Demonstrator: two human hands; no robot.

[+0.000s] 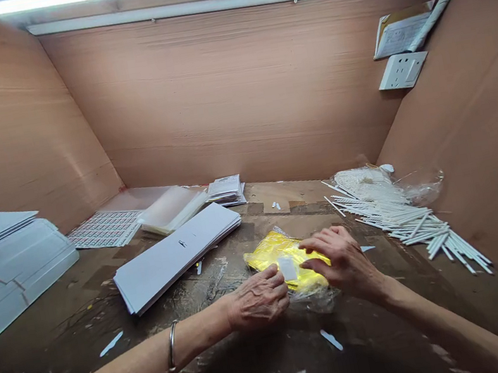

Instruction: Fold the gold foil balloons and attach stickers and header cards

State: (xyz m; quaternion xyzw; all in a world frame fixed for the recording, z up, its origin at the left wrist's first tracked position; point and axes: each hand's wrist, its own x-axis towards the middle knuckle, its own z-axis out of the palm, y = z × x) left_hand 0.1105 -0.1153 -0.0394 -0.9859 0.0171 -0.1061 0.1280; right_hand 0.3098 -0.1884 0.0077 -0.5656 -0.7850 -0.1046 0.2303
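A shiny yellow foil-like item in clear plastic wrapping (pixel 264 249) lies on the table in front of me. Over it is a small white square piece (pixel 287 268), pinched at its left edge between the thumb and fingers of my left hand (pixel 259 297). My right hand (pixel 342 260) hovers at the right side of the yellow item, thumb and fingers curved and apart, with nothing visible between them. Its fingertips point toward the white piece without touching it. The palm sides of both hands are mostly hidden.
White paper sticks (pixel 408 216) lie heaped at the right beside clear plastic. Left of my hands is a stack of long white cards (pixel 179 256). Behind it are clear plastic sleeves (pixel 173 207), a printed sheet (pixel 107 229) and small papers (pixel 225 189). Folded white cardboard (pixel 14 273) stands far left.
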